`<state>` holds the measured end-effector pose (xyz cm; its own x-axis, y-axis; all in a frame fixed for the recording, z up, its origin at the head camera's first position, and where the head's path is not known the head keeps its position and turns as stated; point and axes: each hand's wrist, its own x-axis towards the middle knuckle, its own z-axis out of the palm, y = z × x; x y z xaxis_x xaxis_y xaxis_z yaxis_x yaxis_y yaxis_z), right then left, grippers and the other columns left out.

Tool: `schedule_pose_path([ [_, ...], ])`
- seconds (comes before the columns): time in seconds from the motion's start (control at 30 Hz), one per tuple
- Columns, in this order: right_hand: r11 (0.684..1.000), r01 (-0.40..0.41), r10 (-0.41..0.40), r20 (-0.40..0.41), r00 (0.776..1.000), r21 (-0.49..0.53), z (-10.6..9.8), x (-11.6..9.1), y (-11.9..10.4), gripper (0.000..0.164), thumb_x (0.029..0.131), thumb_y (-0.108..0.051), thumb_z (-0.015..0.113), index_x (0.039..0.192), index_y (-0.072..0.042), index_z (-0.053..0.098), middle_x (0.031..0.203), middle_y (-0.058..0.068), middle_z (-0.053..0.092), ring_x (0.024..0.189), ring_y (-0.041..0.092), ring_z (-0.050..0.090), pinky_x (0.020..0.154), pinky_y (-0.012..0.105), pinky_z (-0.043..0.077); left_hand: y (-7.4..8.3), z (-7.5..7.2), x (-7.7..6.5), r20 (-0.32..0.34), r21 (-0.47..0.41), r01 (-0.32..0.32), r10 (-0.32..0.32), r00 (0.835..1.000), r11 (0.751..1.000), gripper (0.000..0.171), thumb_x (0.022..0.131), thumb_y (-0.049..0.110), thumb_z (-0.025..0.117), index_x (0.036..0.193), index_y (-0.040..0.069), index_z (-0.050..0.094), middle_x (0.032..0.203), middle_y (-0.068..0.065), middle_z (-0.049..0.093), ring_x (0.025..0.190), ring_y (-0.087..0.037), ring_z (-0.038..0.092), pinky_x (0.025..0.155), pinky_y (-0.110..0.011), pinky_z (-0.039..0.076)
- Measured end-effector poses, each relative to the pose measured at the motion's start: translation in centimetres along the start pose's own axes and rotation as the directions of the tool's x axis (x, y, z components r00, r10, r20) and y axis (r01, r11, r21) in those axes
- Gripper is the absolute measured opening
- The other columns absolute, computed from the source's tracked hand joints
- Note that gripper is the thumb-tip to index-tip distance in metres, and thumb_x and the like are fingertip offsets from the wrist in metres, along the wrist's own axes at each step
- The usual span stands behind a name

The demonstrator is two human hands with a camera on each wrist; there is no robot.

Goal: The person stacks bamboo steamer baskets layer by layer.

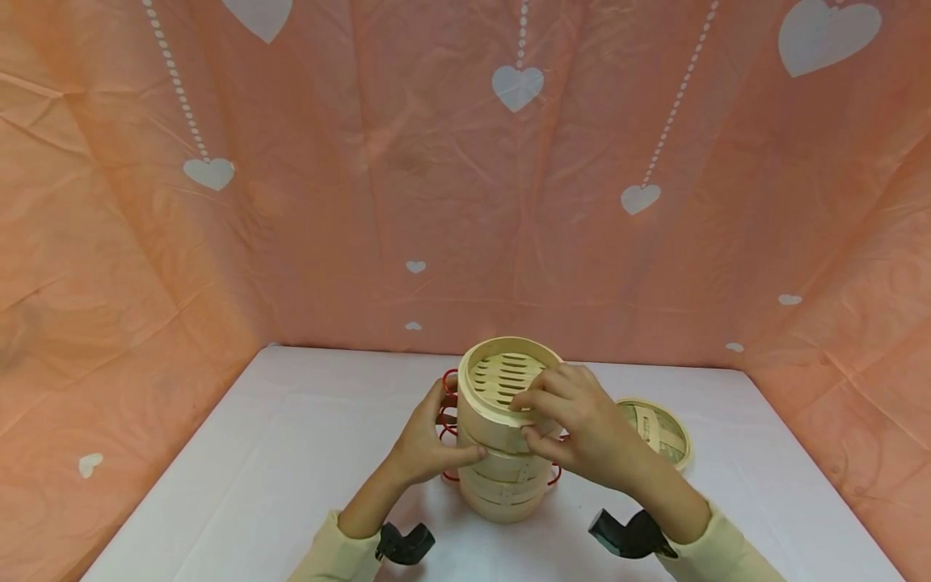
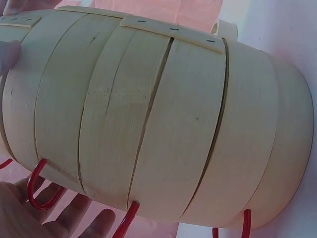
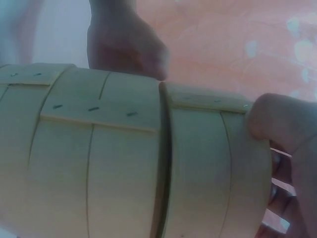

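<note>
A tall stack of pale bamboo steamer baskets (image 1: 502, 493) stands upright on the white table, with red loop handles (image 2: 246, 223) along its sides. My left hand (image 1: 427, 446) holds the stack from the left, thumb across the front and fingers behind near the loops. At the right rim of the top steamer basket (image 1: 486, 412), my right hand (image 1: 585, 420) pinches the wall, thumb outside and fingers over the inside. The slatted floor of that basket shows in the head view. A dark gap separates two tiers in the right wrist view.
A round woven bamboo lid (image 1: 658, 428) lies on the table (image 1: 291, 453) to the right, partly behind my right forearm. An orange cloth (image 1: 436, 202) with white hearts closes off the back and both sides.
</note>
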<state>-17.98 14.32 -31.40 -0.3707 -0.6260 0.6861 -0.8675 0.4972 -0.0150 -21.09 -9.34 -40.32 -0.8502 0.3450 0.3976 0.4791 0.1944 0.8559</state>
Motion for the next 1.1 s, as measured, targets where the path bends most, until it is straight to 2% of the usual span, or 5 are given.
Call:
schedule_pose_path([
  [0.87, 1.000, -0.010, 0.010, 0.008, 1.000, -0.006, 0.38, -0.53, -0.13, 0.027, 0.074, -0.019, 0.073, 0.100, -0.018, 0.069, 0.092, -0.009, 0.060, 0.093, 0.011, 0.052, 0.085, 0.035, 0.039, -0.28, 0.06, 0.02, 0.001, 0.016, 0.046, -0.046, 0.999, 0.999, 0.083, 0.064, 0.024, 0.084, 0.136, 0.015, 0.042, 0.121, -0.003, 0.057, 0.100, -0.020, 0.059, 0.077, -0.029, 0.054],
  [1.1, 1.000, -0.012, 0.012, 0.009, 1.000, 0.003, 0.25, -0.57, -0.15, 0.026, 0.075, -0.019, 0.073, 0.100, -0.017, 0.069, 0.091, -0.008, 0.060, 0.093, 0.011, 0.052, 0.085, 0.035, 0.039, -0.40, 0.07, 0.07, -0.002, 0.016, 0.020, -0.020, 1.000, 1.000, 0.083, 0.064, 0.023, 0.084, 0.135, 0.014, 0.042, 0.120, -0.004, 0.057, 0.098, -0.018, 0.059, 0.076, -0.029, 0.054],
])
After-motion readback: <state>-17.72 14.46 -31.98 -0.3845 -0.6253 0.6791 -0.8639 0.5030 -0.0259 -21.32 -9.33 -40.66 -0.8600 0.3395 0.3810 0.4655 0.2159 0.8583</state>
